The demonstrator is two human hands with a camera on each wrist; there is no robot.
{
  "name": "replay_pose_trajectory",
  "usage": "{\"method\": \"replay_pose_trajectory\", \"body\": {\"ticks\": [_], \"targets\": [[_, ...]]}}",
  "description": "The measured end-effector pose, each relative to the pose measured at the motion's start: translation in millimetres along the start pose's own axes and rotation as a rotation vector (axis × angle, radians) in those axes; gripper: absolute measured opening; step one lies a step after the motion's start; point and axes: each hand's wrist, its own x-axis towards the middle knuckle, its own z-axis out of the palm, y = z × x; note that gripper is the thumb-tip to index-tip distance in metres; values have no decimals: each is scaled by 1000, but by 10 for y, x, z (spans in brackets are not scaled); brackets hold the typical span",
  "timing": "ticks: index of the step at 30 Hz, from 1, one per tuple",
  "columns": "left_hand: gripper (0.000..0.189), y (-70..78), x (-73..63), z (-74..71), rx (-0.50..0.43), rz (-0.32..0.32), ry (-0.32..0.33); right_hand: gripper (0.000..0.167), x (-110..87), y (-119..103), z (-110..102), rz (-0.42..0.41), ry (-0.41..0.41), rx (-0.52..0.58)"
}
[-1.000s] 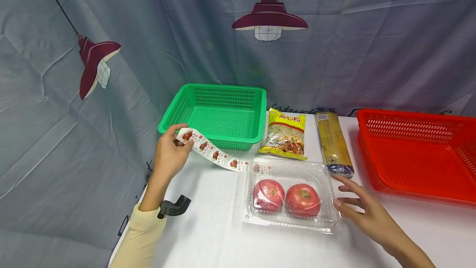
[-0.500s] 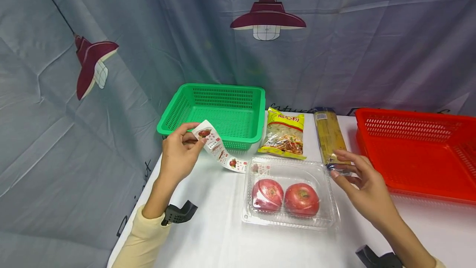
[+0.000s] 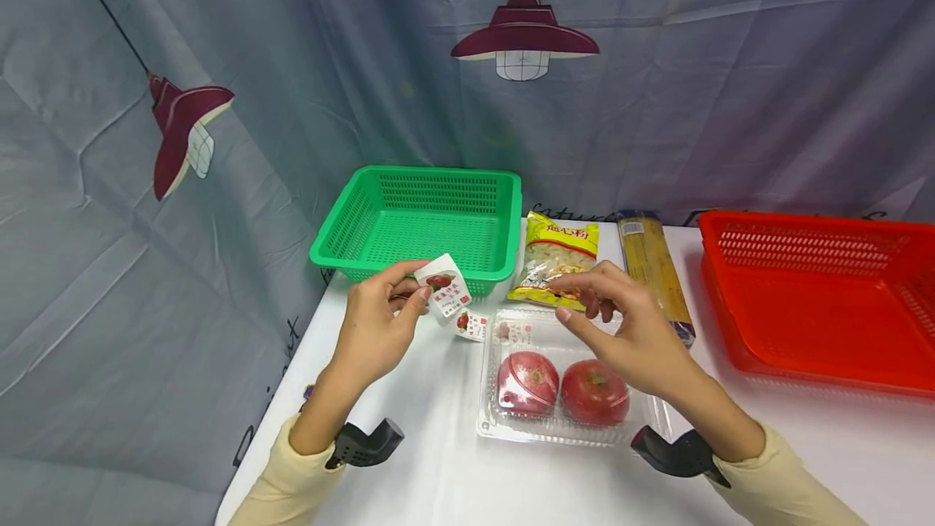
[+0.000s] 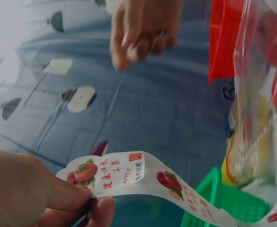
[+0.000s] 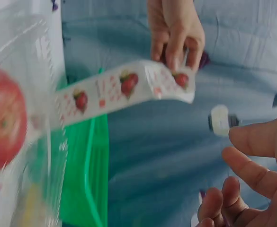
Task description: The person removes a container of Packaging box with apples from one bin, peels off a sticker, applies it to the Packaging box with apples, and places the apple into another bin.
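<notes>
My left hand [image 3: 380,323] pinches the end of a strip of apple stickers [image 3: 445,289] between thumb and fingers. In the left wrist view the strip [image 4: 169,189] curves away from the fingertips, printed with red apples and the word APPLE. Its far end passes under the clear plastic clamshell box [image 3: 504,424] on the table. Two red apples [image 3: 527,382] sit inside that box. Above the box's right half hovers my right hand [image 3: 628,331], fingers loosely bent and holding nothing. The right wrist view shows a gap between its thumb and fingers [image 5: 249,165].
Behind the strip stands a green basket [image 3: 420,266]. A yellow bag of pasta [image 3: 558,254] and a long pack of noodles [image 3: 653,266] lie behind the box. A red basket [image 3: 818,347] is at the right. A grey curtain [image 3: 351,63] hangs at the back.
My left hand has moved right with the strip's end, bringing it nearer the box. My right hand has left the box's right side and moved left and up over it.
</notes>
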Motion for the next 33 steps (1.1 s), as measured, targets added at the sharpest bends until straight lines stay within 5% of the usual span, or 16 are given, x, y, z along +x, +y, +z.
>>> {"method": "replay_pose_trajectory", "body": {"ticks": [13,22,33], "targets": [[29,201,-109,239,-14,119,-116,35,209,-182,317,-240,18,36],[31,214,-163,284,-13,161,-169,22,218,-197,360,-218,25,20],[32,237,-175,296,-71,124,-196,20,182,-199,352,-199,13,45]]}}
